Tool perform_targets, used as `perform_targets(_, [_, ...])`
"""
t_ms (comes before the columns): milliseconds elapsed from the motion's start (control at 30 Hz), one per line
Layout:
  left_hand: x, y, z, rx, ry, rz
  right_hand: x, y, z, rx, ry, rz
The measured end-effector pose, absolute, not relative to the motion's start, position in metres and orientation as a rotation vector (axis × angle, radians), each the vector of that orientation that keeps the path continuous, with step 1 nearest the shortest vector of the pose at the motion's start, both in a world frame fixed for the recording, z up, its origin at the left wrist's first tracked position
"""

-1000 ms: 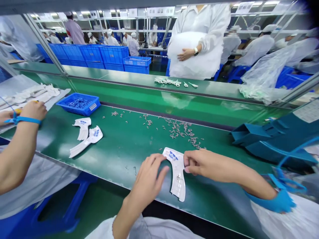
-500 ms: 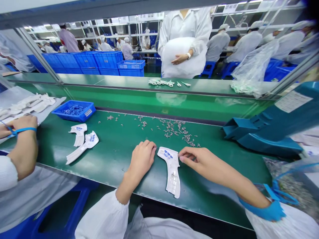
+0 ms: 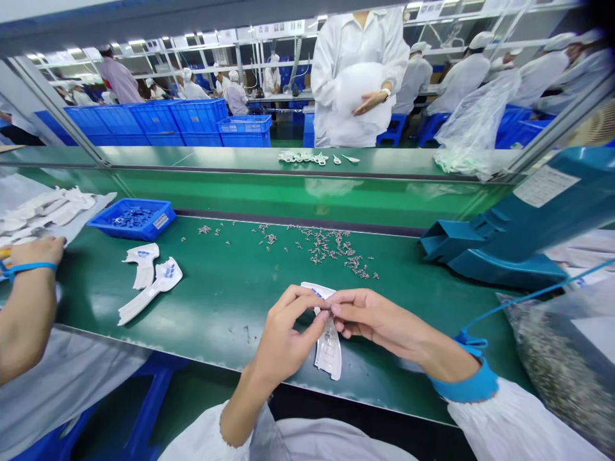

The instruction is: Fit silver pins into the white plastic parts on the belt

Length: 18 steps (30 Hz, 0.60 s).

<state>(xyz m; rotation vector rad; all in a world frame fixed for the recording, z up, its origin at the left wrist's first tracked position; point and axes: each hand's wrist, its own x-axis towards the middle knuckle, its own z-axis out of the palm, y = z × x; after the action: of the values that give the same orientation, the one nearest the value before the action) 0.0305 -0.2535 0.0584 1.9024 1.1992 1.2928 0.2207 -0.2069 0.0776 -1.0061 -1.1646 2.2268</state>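
A white plastic gun-shaped housing shell [image 3: 329, 351] lies on the green workbench [image 3: 230, 320] right in front of me, its upper part hidden under my fingers. My left hand [image 3: 288, 333] and my right hand [image 3: 379, 319] are raised over it, fingertips meeting near its top edge. Whether they pinch a small part or the shell itself, I cannot tell. Two similar white shells [image 3: 154, 288] lie further left on the bench.
A co-worker's arm [image 3: 31, 282] with a blue wristband reaches in at the left, beside a pile of white shells. Ahead are a blue tray of small parts [image 3: 132, 219] and scattered metal parts [image 3: 321, 246]. A teal chute [image 3: 494, 246] and a bag of metal parts [image 3: 552, 365] stand right.
My hands have come together and lifted over the shell, now covering its upper part. My left hand no longer rests on the bench beside the shell.
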Motion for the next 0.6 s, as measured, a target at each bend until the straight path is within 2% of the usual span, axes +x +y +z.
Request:
perform_targets(233, [0.030, -0.260, 0.059, 1.922, 1.244, 1.159, 0.224, -0.207, 0.079, -1.097, -1.269, 2.124])
perform_targets(433, [0.021, -0.269, 0.040, 2.138, 1.318, 0.871, 0.232, -0.212, 0.079, -1.382, -1.741, 1.857])
perform_targets(600, [0.020, -0.273, 0.035, 2.233, 1.314, 0.751, 0.229, -0.216, 0.073, -1.429, -1.998, 1.714])
